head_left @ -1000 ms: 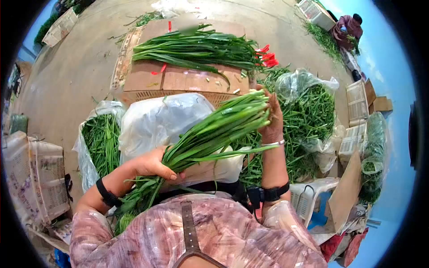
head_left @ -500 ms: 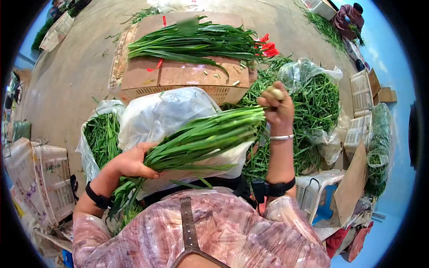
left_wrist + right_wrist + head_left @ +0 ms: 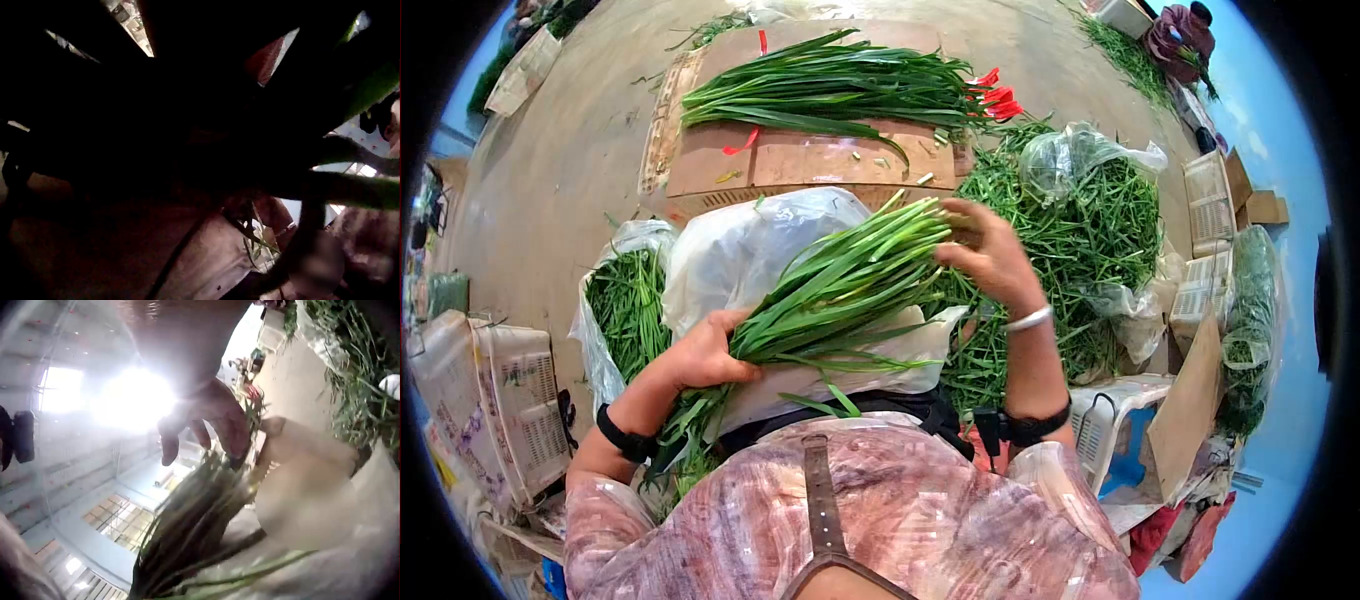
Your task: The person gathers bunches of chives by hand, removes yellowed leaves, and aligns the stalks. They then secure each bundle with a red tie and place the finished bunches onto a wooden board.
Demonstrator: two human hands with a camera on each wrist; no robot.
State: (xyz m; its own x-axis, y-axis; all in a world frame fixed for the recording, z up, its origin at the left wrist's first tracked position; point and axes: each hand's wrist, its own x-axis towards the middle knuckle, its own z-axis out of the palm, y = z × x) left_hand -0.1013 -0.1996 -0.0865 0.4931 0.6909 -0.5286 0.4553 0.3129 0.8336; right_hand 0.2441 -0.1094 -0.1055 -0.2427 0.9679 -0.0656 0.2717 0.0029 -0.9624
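My left hand (image 3: 703, 355) grips a loose bunch of Chinese chives (image 3: 835, 290) round its leafy part, low in front of my body. The pale cut stalk ends point up and right in the head view, slightly fanned. Right at those ends is my right hand (image 3: 997, 258), its fingers bent loosely, thumb apart from them. In the right wrist view, the same fingers (image 3: 228, 428) hang spread beside the stalk tips. Dark leaves block most of the left wrist view. A white plastic sheet (image 3: 740, 265) lies under the bunch.
Ahead, a cardboard-topped crate (image 3: 800, 160) carries a larger chive bunch (image 3: 830, 85) and red ties (image 3: 1000, 100). Loose greens (image 3: 1100, 245) pile at the right; a bag of greens (image 3: 628, 305) stands left. Plastic crates (image 3: 515, 400) line the sides. Another person (image 3: 1180, 45) is at far right.
The right hand, a fist beside the stalk ends half a second ago, has loosened and moved left against them. The left hand shifted left with the bunch, then kept its grip; the stalk ends fan more.
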